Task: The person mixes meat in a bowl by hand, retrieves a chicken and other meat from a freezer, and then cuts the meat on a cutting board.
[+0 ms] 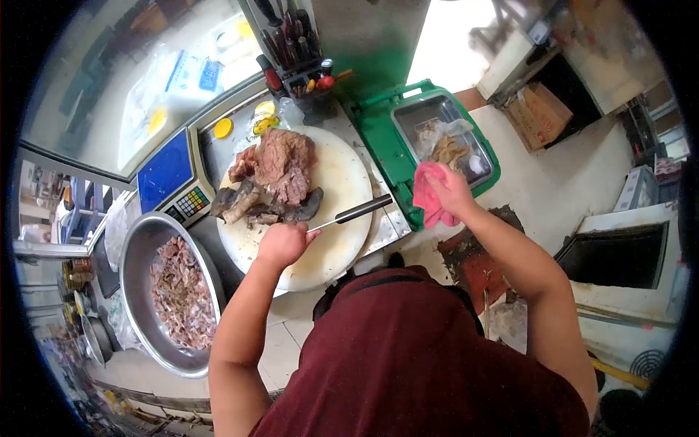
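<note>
My left hand [284, 245] is closed over the near part of the round white chopping board [342, 164]. Its fingers meet the thin metal end of a black-handled tool [358, 210], whose handle points right past the board's edge. Whether that metal is a blade or a rod cannot be made out. Just beyond the hand lie a large piece of cooked brown meat [285, 162] and darker chunks [239, 200]. My right hand [450, 193] grips a crumpled pink cloth [429, 200] beside the green bin.
Left of the board stand a blue-topped scale [166, 169] and a metal basin [132, 291] of shredded meat. A knife rack [291, 51] is behind. On the green bin [380, 135] sits a metal tray [477, 156] with scraps and plastic. A cardboard box [537, 116] is at right.
</note>
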### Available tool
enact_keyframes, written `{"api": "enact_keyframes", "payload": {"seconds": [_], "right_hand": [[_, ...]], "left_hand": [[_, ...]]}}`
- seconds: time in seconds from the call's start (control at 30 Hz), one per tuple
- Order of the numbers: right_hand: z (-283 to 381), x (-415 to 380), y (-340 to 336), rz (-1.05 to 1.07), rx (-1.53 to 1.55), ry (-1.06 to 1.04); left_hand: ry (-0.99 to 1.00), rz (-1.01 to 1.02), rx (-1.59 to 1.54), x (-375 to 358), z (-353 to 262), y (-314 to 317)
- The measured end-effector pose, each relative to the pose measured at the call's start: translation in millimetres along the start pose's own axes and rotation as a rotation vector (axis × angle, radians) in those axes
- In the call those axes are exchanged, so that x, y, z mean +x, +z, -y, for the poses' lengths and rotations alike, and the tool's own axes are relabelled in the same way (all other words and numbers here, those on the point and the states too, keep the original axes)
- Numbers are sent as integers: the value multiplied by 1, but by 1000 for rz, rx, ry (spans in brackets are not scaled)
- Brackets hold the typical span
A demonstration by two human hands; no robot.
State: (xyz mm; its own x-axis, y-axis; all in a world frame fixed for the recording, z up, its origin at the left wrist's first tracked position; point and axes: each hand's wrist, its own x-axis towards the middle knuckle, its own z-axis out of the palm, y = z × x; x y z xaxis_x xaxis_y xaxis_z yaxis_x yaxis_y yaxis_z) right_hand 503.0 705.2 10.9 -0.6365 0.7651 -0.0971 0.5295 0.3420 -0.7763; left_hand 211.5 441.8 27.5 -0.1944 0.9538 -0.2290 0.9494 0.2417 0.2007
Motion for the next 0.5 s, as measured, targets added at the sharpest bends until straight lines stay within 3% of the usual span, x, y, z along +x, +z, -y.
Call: {"api": "enact_keyframes", "payload": {"seconds": [0.07, 0.1, 0.13, 0.17, 0.2, 0.23, 0.33, 0.5], "right_hand": [[57, -13, 5, 152, 524, 70], [86, -14, 7, 142, 118, -167], [92, -10, 27, -37, -217, -603], [101, -5, 47, 23, -204, -821], [112, -8, 68, 74, -447, -886], [101, -14, 97, -14, -449, -946], [88, -8, 100, 98, -655, -879], [70, -9, 68, 239, -638, -764]], "left_hand": [[20, -11, -19, 1, 3, 3], [26, -9, -14, 2, 3, 2], [14, 4, -12, 3, 3, 1], [1, 17, -9, 4, 3, 0], [6, 18, -2, 3, 2, -1], [10, -1, 8, 2, 1, -1], [33, 1, 25, 1, -2, -5], [74, -16, 38, 1, -6, -1]]}}
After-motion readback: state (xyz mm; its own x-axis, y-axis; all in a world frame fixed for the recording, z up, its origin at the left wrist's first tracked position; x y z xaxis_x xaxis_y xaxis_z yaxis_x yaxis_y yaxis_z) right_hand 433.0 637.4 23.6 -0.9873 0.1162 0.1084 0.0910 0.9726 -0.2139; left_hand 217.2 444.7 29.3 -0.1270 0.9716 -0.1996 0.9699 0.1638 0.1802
